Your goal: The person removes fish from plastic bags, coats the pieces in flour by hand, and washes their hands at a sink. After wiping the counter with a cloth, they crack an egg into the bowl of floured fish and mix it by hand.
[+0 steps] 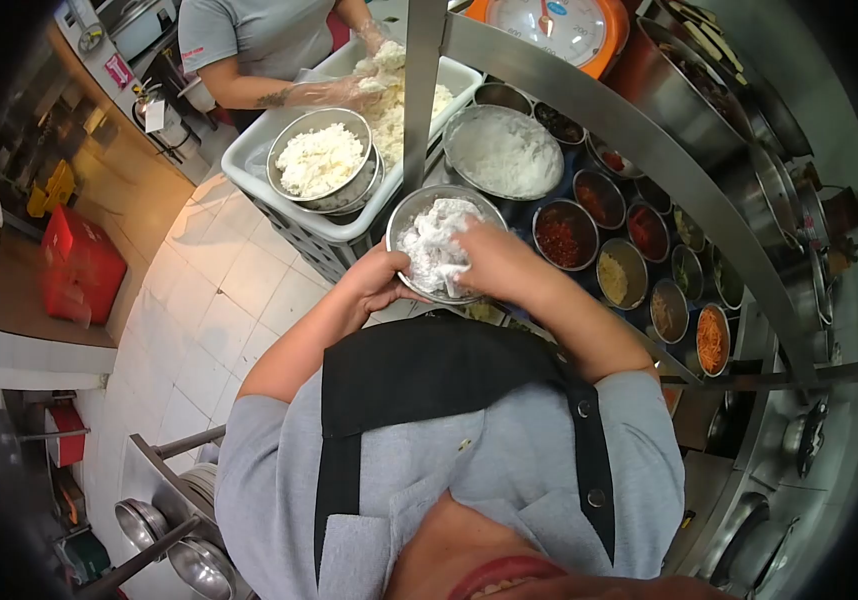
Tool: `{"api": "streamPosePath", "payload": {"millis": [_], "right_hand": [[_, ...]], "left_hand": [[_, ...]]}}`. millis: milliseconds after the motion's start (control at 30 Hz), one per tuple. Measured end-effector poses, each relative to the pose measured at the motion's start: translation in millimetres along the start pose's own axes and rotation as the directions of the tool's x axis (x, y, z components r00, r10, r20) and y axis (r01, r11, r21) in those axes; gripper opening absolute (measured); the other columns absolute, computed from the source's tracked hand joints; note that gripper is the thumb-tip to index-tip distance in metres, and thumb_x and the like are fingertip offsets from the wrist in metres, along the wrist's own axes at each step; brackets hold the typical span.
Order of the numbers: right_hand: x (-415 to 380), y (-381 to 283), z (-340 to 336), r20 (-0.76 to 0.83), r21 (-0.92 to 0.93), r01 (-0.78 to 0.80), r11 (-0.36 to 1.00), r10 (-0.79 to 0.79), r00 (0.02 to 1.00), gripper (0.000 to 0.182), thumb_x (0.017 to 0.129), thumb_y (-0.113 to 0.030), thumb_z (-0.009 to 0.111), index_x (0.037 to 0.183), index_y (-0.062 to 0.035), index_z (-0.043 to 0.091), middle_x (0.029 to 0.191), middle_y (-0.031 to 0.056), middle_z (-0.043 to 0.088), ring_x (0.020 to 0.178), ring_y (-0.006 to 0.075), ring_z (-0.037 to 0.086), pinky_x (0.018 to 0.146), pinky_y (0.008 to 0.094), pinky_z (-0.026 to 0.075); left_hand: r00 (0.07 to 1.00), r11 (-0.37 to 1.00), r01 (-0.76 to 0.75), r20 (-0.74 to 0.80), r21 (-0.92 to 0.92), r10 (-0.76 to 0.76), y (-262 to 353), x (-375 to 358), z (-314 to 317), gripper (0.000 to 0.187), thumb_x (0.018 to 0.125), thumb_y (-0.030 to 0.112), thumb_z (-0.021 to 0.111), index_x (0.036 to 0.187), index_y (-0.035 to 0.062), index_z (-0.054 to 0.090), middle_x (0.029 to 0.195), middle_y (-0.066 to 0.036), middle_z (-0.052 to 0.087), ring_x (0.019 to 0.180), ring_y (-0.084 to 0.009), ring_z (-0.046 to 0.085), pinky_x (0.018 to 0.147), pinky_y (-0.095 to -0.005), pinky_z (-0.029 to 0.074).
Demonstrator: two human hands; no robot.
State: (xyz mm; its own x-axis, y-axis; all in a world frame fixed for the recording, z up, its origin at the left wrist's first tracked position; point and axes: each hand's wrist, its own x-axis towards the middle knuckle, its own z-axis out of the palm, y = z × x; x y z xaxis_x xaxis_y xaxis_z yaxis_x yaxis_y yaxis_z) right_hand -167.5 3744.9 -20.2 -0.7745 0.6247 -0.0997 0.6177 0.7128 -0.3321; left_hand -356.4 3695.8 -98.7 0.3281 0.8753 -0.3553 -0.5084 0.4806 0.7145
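Note:
A metal bowl [398, 222] is in front of my chest, holding white, powder-coated pieces [436, 245] whose kind I cannot make out. My left hand [386, 279] grips the bowl's near left side, thumb at the rim and fingers underneath. Reaching in from the right, my right hand [492, 262] has its powdery fingers curled among the coated pieces; the fingertips are partly hidden. Just beyond the bowl stands a wide metal pan of white powder [505, 150].
Several metal containers, including red flakes [563, 236] and shredded orange food [712, 340], line the right. A metal post [422, 95] rises ahead. Left of it, a co-worker's gloved hands [349, 92] handle white crumbly food over a white tub [239, 160]. An orange scale [604, 30] sits above.

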Motion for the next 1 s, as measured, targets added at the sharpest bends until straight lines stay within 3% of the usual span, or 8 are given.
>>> {"api": "streamPosePath", "payload": {"millis": [200,267,367,533,633,833,933,1000], "right_hand": [[63,63,-37,-0.224,0.285,0.065,0.956,0.001,0.975,0.029,0.072,-0.012,0.061,0.099,-0.0005,0.061,0.103,0.0208,0.059,0.096,0.0327,0.056,0.083,0.0344,0.044],[101,103,-21,-0.233,0.050,-0.251,0.967,0.256,0.938,0.035,0.074,-0.020,0.061,0.101,0.0035,0.059,0.103,0.0236,0.059,0.096,0.0334,0.057,0.083,0.0344,0.044],[141,142,5,0.286,-0.120,-0.316,0.941,0.338,0.897,0.052,0.069,-0.030,0.067,0.109,0.0027,0.057,0.110,0.0231,0.057,0.100,0.0348,0.056,0.084,0.0393,0.044],[153,146,28,0.316,-0.110,-0.338,0.935,0.355,0.880,0.030,0.082,-0.016,0.048,0.103,0.0014,0.059,0.107,0.0228,0.058,0.098,0.0347,0.057,0.084,0.0408,0.044],[160,158,36,0.195,-0.165,-0.295,0.941,0.325,0.926,0.030,0.077,-0.010,0.050,0.102,0.0010,0.062,0.108,0.0220,0.058,0.097,0.0344,0.058,0.083,0.0404,0.045],[130,133,5,0.317,-0.300,-0.172,0.938,0.268,0.910,0.033,0.075,-0.013,0.054,0.105,0.0009,0.057,0.108,0.0239,0.057,0.097,0.0350,0.058,0.082,0.0406,0.046],[135,159,16,0.308,-0.311,-0.289,0.906,0.383,0.871,0.036,0.072,-0.014,0.057,0.105,0.0017,0.055,0.109,0.0242,0.056,0.096,0.0352,0.058,0.081,0.0404,0.046],[133,177,13,0.093,-0.167,-0.318,0.933,0.336,0.937,0.043,0.070,-0.013,0.059,0.109,0.0027,0.053,0.107,0.0257,0.057,0.095,0.0361,0.058,0.082,0.0402,0.046]], "left_hand": [[0.999,0.999,-0.035,-0.001,-0.037,0.035,-5,2,-1,0.054,0.069,-0.004,0.039,0.123,-0.0056,0.036,0.112,-0.023,0.052,0.094,-0.0353,0.059,0.070,-0.0466,0.056],[1.000,0.999,-0.029,0.000,-0.031,0.029,-3,0,1,0.054,0.070,-0.005,0.040,0.123,-0.0062,0.036,0.112,-0.023,0.053,0.095,-0.0348,0.059,0.070,-0.0468,0.056],[0.999,0.998,-0.050,-0.015,-0.045,0.050,-4,-1,2,0.055,0.070,-0.005,0.040,0.124,-0.0053,0.037,0.111,-0.022,0.054,0.094,-0.0334,0.060,0.070,-0.0450,0.057],[0.998,0.997,-0.043,-0.054,-0.063,0.040,0,-6,0,0.054,0.069,-0.006,0.039,0.123,-0.0050,0.037,0.108,-0.022,0.055,0.089,-0.0337,0.061,0.065,-0.0434,0.058],[0.997,0.996,-0.028,-0.078,-0.083,0.022,-5,-3,-7,0.053,0.070,-0.006,0.039,0.123,-0.0052,0.037,0.107,-0.023,0.055,0.088,-0.0338,0.062,0.066,-0.0438,0.058],[0.995,0.996,-0.047,-0.091,-0.079,0.040,-2,-1,-9,0.055,0.069,-0.005,0.039,0.124,-0.0040,0.036,0.110,-0.023,0.053,0.093,-0.0357,0.060,0.068,-0.0464,0.057],[0.998,0.997,-0.037,-0.051,-0.068,0.033,-2,1,-12,0.057,0.069,-0.005,0.039,0.125,-0.0031,0.035,0.115,-0.022,0.051,0.098,-0.0368,0.057,0.070,-0.0486,0.056],[0.998,0.997,-0.047,-0.036,-0.056,0.045,-1,1,-11,0.057,0.069,-0.005,0.039,0.125,-0.0031,0.034,0.115,-0.023,0.050,0.099,-0.0375,0.057,0.071,-0.0503,0.055]]}}
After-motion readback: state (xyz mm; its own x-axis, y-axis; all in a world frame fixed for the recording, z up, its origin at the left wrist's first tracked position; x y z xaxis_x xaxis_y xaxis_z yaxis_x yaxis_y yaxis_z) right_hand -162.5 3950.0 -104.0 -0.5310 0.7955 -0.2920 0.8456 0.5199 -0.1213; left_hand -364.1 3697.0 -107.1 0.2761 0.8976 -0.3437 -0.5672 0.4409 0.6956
